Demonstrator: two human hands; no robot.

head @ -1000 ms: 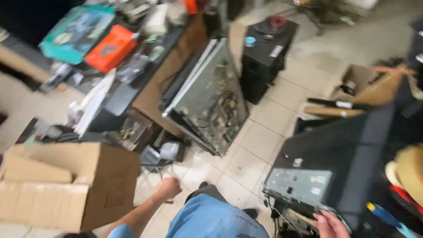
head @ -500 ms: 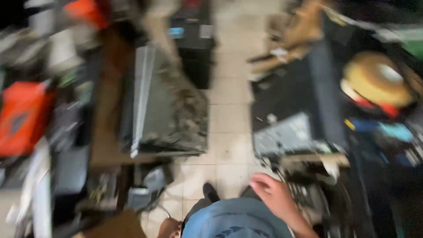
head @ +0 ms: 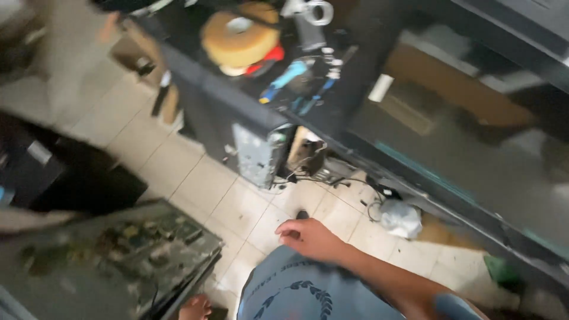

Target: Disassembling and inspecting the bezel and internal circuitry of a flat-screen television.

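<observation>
My right hand hovers over my knee, which is covered in blue printed cloth. Its fingers are loosely curled and hold nothing. My left hand shows only partly at the bottom edge, beside a flat panel with exposed circuit boards; its grip is unclear. Ahead of my right hand a black computer case stands on the tiled floor with its metal rear plate towards me. On top of the case lie a tan tape roll and blue-handled tools.
Tangled cables and a crumpled white bag lie on the floor by a long dark glass-fronted cabinet at the right. A black tower stands at the left. The beige floor tiles are dirty.
The view has swung right, towards the black case and the cabinet. My right hand has moved from the case's side to above my knee. The left hand has dropped to the bottom edge.
</observation>
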